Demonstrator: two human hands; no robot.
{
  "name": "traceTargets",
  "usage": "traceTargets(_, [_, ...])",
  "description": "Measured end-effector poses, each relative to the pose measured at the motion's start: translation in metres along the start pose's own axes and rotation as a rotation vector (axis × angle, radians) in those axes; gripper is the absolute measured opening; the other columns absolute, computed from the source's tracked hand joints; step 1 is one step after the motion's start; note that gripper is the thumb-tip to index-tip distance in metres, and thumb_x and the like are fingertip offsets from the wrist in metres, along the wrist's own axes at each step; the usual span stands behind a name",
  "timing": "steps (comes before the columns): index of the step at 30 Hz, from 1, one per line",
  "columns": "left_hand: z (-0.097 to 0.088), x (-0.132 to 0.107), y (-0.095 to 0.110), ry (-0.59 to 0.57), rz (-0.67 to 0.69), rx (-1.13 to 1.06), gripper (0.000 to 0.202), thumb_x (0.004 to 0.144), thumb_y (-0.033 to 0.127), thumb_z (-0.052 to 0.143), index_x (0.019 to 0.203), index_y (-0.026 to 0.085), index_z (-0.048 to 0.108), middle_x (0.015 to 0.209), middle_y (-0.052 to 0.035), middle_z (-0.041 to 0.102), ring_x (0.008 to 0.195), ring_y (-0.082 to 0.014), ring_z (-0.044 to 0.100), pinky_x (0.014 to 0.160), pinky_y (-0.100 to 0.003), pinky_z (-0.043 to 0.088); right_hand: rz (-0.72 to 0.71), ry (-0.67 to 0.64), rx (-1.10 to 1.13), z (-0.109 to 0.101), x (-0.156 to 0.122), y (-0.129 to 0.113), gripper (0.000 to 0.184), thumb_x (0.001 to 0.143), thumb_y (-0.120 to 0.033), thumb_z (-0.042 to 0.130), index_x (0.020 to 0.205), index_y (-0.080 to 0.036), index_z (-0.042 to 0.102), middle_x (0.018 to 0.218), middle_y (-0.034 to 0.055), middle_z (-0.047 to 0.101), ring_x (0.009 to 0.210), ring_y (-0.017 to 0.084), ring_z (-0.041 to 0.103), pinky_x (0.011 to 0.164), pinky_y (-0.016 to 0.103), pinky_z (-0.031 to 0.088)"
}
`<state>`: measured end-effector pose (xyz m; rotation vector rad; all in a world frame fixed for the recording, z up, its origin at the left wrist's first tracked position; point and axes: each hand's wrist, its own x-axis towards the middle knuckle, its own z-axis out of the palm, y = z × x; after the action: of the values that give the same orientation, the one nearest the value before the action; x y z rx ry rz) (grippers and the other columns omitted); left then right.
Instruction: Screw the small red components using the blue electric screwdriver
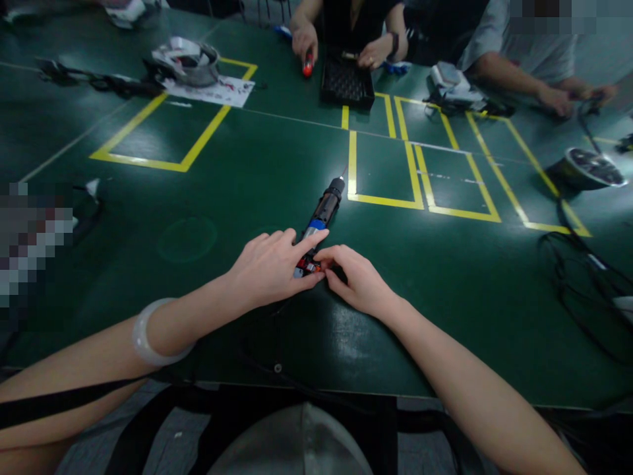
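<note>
A slim electric screwdriver lies slantwise on the green table, its thin bit pointing away from me. It has a black front, a blue band and a silver section, with small red and orange parts exposed at its near end. My left hand rests over the rear half, thumb and index finger closed around it; the palm hides part of the body. At the near end, the thumb and index finger of my right hand pinch at a small orange-red part. The fingertips cover most of that part.
Yellow tape outlines mark the green table. Across from me, one person's hands are at a black tray and a red-ended tool. A metal bowl stands far left; a dark container and loose black cables lie right.
</note>
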<state>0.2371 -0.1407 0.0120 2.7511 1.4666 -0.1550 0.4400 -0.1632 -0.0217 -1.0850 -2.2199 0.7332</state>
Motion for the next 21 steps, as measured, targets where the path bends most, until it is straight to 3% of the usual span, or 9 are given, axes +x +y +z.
traceTargets(6, [-0.005,0.004,0.0,-0.003,-0.043,0.031,0.074,0.093,0.065,0.042,0.159,0.033,0.033,0.108,-0.0136,0.064,0.098,-0.0327,0.064,0.08,-0.038,0.046,0.045,0.033,-0.012,-0.003,-0.003,0.006,0.022,0.091,-0.011,0.049,0.11,-0.021,0.057,0.094,0.0053,0.065,0.089,0.02,0.061,0.084,0.035,0.05])
traceTargets(10, [-0.008,0.011,-0.013,-0.029,-0.112,0.081,0.076,0.092,0.067,0.043,0.16,0.034,0.03,0.113,-0.0143,0.063,0.102,-0.0347,0.063,0.085,-0.04,0.045,0.053,0.062,-0.019,-0.007,-0.004,0.01,0.019,0.093,-0.013,0.048,0.108,-0.02,0.058,0.094,0.0062,0.065,0.089,0.02,0.061,0.084,0.035,0.05])
traceTargets(14, [-0.009,0.019,-0.045,-0.066,-0.206,0.107,0.078,0.092,0.071,0.04,0.161,0.036,0.025,0.113,-0.0157,0.061,0.101,-0.036,0.063,0.085,-0.043,0.046,0.065,0.055,-0.023,-0.01,-0.004,0.012,0.018,0.094,-0.013,0.049,0.107,-0.02,0.059,0.092,0.0056,0.066,0.089,0.02,0.062,0.082,0.034,0.049])
traceTargets(21, [-0.013,0.026,-0.128,-0.149,-0.345,0.122,0.08,0.094,0.076,0.02,0.163,0.035,0.015,0.113,-0.0147,0.056,0.096,-0.0308,0.058,0.078,-0.039,0.045,0.051,0.048,-0.028,-0.012,-0.004,0.012,0.017,0.095,-0.014,0.049,0.105,-0.019,0.061,0.093,0.0063,0.066,0.088,0.019,0.062,0.081,0.034,0.049])
